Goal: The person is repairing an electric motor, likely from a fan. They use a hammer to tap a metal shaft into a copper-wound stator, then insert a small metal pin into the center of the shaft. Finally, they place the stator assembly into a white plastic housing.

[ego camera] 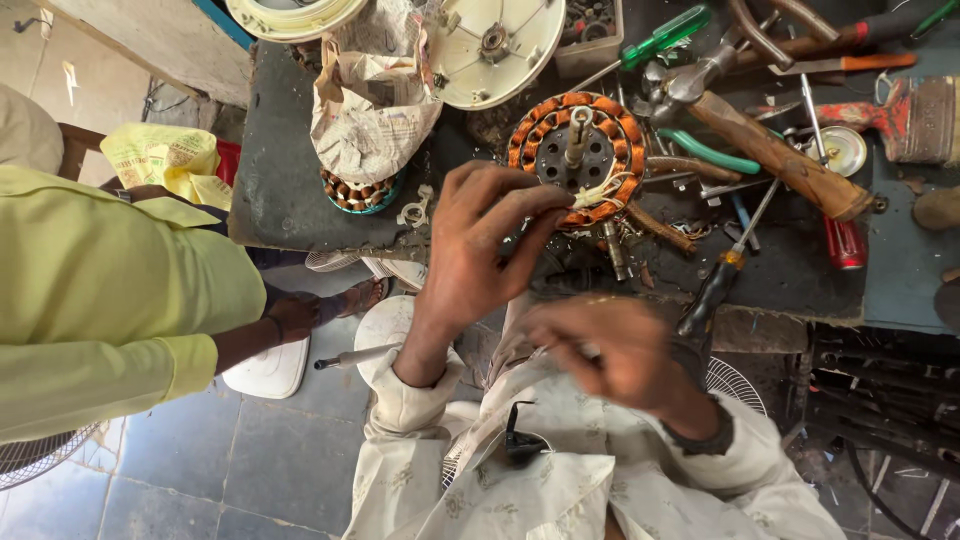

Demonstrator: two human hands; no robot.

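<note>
Left hand (470, 250) pinching pale lead wires (600, 192) at the rim of the round copper-wound stator (580, 155) on the dark cluttered bench (280, 170), right hand (610, 350) blurred, curled, grip unclear, crumpled newspaper bundle (370, 110) just left.

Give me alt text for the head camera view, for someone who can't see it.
The left hand pinches the pale wires of a copper-wound fan stator on a dark workbench strewn with tools, while the blurred right hand hovers below. Another person's yellow sleeve is at the left.
</note>
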